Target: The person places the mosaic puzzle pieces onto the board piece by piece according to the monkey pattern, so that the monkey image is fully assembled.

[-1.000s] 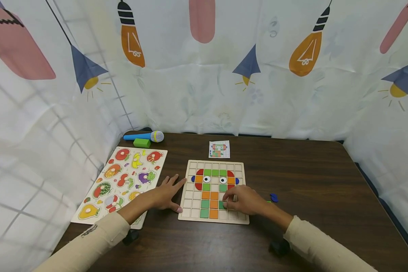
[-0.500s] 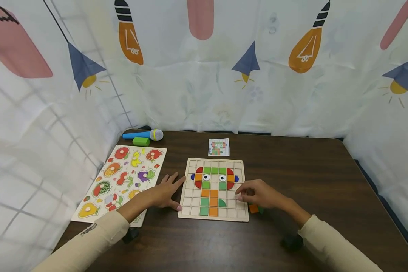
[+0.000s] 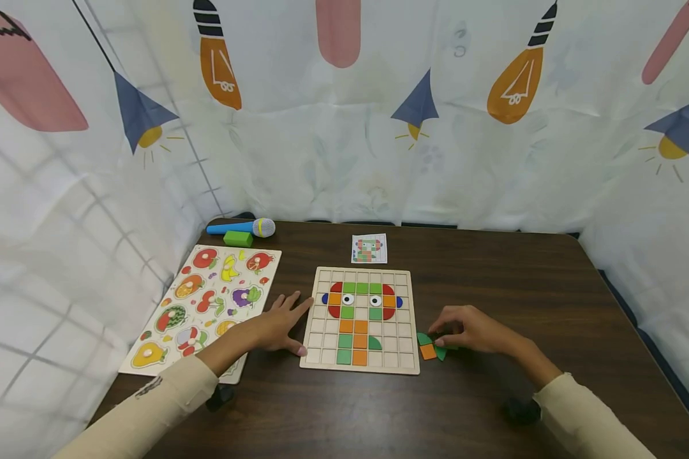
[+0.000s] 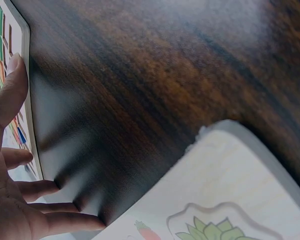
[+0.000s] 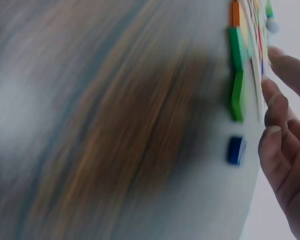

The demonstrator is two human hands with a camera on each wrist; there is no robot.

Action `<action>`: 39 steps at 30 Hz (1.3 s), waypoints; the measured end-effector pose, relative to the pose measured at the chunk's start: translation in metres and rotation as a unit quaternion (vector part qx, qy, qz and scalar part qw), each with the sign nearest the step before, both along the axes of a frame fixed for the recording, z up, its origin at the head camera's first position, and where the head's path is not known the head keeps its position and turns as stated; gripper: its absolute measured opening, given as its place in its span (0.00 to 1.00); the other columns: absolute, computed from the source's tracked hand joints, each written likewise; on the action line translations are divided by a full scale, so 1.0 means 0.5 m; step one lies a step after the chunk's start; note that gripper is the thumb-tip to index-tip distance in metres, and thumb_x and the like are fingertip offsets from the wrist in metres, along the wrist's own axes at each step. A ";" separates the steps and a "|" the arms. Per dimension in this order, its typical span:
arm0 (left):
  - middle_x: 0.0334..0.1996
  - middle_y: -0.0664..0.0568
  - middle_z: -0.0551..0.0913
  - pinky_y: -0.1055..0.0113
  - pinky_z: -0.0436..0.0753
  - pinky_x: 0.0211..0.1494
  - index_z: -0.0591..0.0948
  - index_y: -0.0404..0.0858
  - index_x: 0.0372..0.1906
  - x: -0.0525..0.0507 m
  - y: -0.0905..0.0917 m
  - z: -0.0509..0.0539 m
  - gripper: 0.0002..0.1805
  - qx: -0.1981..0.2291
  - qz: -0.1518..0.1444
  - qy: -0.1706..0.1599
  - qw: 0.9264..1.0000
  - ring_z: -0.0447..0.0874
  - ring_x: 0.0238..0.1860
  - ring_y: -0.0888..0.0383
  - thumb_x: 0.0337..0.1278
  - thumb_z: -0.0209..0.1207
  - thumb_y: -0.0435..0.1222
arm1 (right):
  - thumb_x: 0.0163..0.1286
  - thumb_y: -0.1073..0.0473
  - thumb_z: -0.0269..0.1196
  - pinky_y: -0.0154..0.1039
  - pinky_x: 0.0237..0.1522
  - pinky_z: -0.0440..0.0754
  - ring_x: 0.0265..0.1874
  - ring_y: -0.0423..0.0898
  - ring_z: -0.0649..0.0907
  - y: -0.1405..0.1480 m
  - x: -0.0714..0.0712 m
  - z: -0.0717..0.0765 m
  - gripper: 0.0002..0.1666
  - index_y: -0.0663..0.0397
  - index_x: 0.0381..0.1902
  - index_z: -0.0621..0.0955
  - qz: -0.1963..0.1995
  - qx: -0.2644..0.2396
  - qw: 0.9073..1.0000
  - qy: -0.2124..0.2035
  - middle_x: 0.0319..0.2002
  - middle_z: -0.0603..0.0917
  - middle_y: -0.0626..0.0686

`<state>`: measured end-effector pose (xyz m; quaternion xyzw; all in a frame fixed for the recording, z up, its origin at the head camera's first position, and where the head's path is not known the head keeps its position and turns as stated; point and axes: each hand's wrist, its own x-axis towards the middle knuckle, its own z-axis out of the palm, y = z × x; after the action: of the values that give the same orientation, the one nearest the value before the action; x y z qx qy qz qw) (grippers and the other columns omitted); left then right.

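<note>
A square wooden grid board [image 3: 327, 357] holds flat coloured tiles in the shape of a figure with two eye tiles. With fingers spread, my left hand [image 3: 281, 325] rests at the board's left edge, thumb on its rim; the left wrist view shows the thumb [image 4: 12, 90] there too. Just right of the board, my right hand [image 3: 465, 328] hovers over loose pieces, its fingers loosely bent and no piece visible in them. Those pieces include an orange square [image 3: 428, 352] and a green quarter-round [image 3: 423, 339]. In the right wrist view a blue piece [image 5: 236, 150] lies near the fingers.
A small picture card [image 3: 369, 248] lies behind the board. On the left is a fruit puzzle board [image 3: 172, 344]. Behind it are a toy microphone [image 3: 241, 227] and a green block [image 3: 238, 239]. The dark table [image 3: 522, 287] extends to the right.
My right hand has let go of a green quarter-round on the board's lower grid and moved right, off the board to the loose pieces. My left hand has stayed at the edge.
</note>
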<state>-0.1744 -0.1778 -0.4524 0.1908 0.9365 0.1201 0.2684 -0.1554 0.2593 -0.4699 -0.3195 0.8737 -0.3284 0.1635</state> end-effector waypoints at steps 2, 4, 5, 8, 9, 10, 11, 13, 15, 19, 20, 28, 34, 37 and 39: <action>0.79 0.33 0.47 0.29 0.60 0.70 0.54 0.43 0.80 0.000 0.000 0.000 0.58 -0.001 -0.001 0.000 1.000 0.43 0.77 0.25 0.48 0.73 0.55 | 0.68 0.50 0.69 0.32 0.33 0.79 0.31 0.33 0.76 0.017 0.003 -0.002 0.15 0.46 0.50 0.87 -0.002 0.010 1.000 0.001 0.44 0.84 0.45; 0.79 0.33 0.47 0.29 0.60 0.70 0.53 0.44 0.80 0.001 0.001 0.000 0.58 -0.001 -0.001 -0.002 1.000 0.42 0.77 0.25 0.49 0.72 0.55 | 0.68 0.51 0.69 0.32 0.33 0.79 0.31 0.33 0.76 0.031 0.006 -0.003 0.16 0.47 0.51 0.87 -0.005 0.013 1.000 -0.001 0.45 0.83 0.46; 0.79 0.33 0.47 0.29 0.60 0.70 0.53 0.44 0.80 0.001 0.000 0.000 0.58 0.000 -0.001 -0.002 1.000 0.42 0.77 0.25 0.49 0.72 0.55 | 0.67 0.51 0.69 0.32 0.33 0.79 0.31 0.33 0.76 0.037 0.007 -0.003 0.17 0.48 0.52 0.87 -0.006 0.016 1.000 -0.001 0.45 0.83 0.47; 0.79 0.33 0.47 0.29 0.60 0.70 0.53 0.44 0.80 0.001 0.000 0.001 0.58 0.002 -0.001 -0.003 1.000 0.42 0.77 0.25 0.50 0.72 0.55 | 0.67 0.50 0.69 0.32 0.33 0.79 0.31 0.33 0.76 0.048 0.010 -0.004 0.19 0.49 0.53 0.87 -0.009 0.021 1.000 -0.004 0.45 0.83 0.47; 0.79 0.33 0.47 0.29 0.60 0.70 0.53 0.44 0.80 0.000 0.000 0.001 0.58 0.003 0.000 -0.004 1.000 0.42 0.77 0.25 0.50 0.72 0.55 | 0.67 0.50 0.69 0.31 0.33 0.78 0.31 0.33 0.75 0.049 0.012 -0.005 0.19 0.49 0.53 0.87 -0.009 0.024 1.000 -0.003 0.45 0.83 0.46; 0.79 0.33 0.47 0.29 0.60 0.69 0.53 0.44 0.80 0.000 -0.001 0.001 0.58 0.004 0.000 -0.004 1.000 0.42 0.77 0.25 0.50 0.72 0.55 | 0.67 0.49 0.69 0.31 0.33 0.78 0.31 0.33 0.75 0.049 0.012 -0.006 0.19 0.48 0.53 0.87 -0.009 0.029 1.000 -0.002 0.45 0.82 0.46; 0.79 0.33 0.47 0.29 0.60 0.70 0.53 0.44 0.80 0.000 -0.001 0.000 0.58 0.003 0.000 -0.003 1.000 0.42 0.77 0.25 0.50 0.72 0.55 | 0.67 0.49 0.69 0.31 0.33 0.78 0.31 0.33 0.75 0.049 0.013 -0.007 0.19 0.48 0.53 0.87 -0.008 0.033 0.999 0.000 0.44 0.82 0.45; 0.79 0.33 0.47 0.29 0.60 0.70 0.53 0.44 0.80 -0.001 -0.002 -0.001 0.58 0.003 0.000 -0.003 1.000 0.42 0.77 0.25 0.50 0.72 0.55 | 0.66 0.49 0.69 0.31 0.34 0.77 0.31 0.32 0.75 0.047 0.014 -0.010 0.18 0.48 0.52 0.87 -0.010 0.041 0.999 0.006 0.44 0.81 0.44; 0.79 0.33 0.47 0.29 0.60 0.70 0.53 0.44 0.80 -0.001 -0.002 -0.002 0.58 0.005 0.000 -0.002 1.000 0.42 0.77 0.25 0.49 0.72 0.55 | 0.66 0.50 0.70 0.30 0.33 0.77 0.30 0.32 0.74 0.046 0.014 -0.012 0.18 0.48 0.53 0.87 -0.014 0.047 0.999 0.011 0.44 0.81 0.44; 0.79 0.33 0.47 0.29 0.60 0.70 0.53 0.43 0.80 -0.001 -0.001 -0.002 0.58 0.003 -0.002 0.001 1.000 0.42 0.77 0.25 0.49 0.72 0.55 | 0.66 0.53 0.70 0.30 0.31 0.76 0.28 0.32 0.73 0.045 0.014 -0.014 0.19 0.49 0.54 0.86 -0.024 0.053 0.998 0.016 0.44 0.80 0.44; 0.79 0.33 0.47 0.29 0.60 0.70 0.54 0.43 0.80 -0.001 -0.001 -0.001 0.58 0.002 -0.002 0.001 1.000 0.42 0.77 0.25 0.49 0.72 0.55 | 0.66 0.53 0.70 0.30 0.31 0.76 0.28 0.32 0.73 0.045 0.015 -0.015 0.20 0.49 0.55 0.86 -0.026 0.054 0.998 0.018 0.44 0.80 0.44; 0.79 0.33 0.47 0.29 0.60 0.70 0.53 0.43 0.80 0.001 0.000 0.004 0.58 0.002 -0.002 -0.001 1.000 0.42 0.77 0.25 0.50 0.72 0.54 | 0.66 0.53 0.70 0.30 0.32 0.76 0.30 0.31 0.73 0.043 0.018 -0.015 0.16 0.47 0.51 0.86 -0.027 0.051 0.998 0.036 0.45 0.81 0.44; 0.79 0.32 0.47 0.29 0.60 0.70 0.54 0.42 0.80 0.002 0.001 0.006 0.57 0.005 0.000 0.000 1.000 0.43 0.77 0.25 0.50 0.73 0.53 | 0.66 0.51 0.70 0.32 0.33 0.76 0.32 0.33 0.75 0.041 0.017 -0.014 0.14 0.44 0.48 0.82 -0.029 0.057 0.997 0.036 0.43 0.81 0.42; 0.79 0.32 0.47 0.29 0.60 0.70 0.54 0.42 0.80 0.002 0.001 0.006 0.57 0.005 0.000 0.000 1.000 0.42 0.77 0.25 0.50 0.73 0.53 | 0.67 0.50 0.69 0.32 0.32 0.75 0.30 0.34 0.75 0.039 0.016 -0.015 0.13 0.43 0.47 0.80 -0.031 0.055 0.998 0.028 0.39 0.80 0.41; 0.79 0.32 0.47 0.29 0.60 0.70 0.54 0.42 0.80 0.002 0.001 0.005 0.57 0.005 0.000 0.000 1.000 0.42 0.77 0.25 0.50 0.73 0.53 | 0.68 0.50 0.68 0.31 0.31 0.74 0.29 0.33 0.74 0.038 0.016 -0.015 0.12 0.43 0.47 0.80 -0.034 0.050 0.998 0.022 0.38 0.80 0.41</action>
<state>-0.1736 -0.1774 -0.4499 0.1924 0.9359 0.1242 0.2675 -0.1476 0.2784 -0.4774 -0.2881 0.9028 -0.2826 0.1485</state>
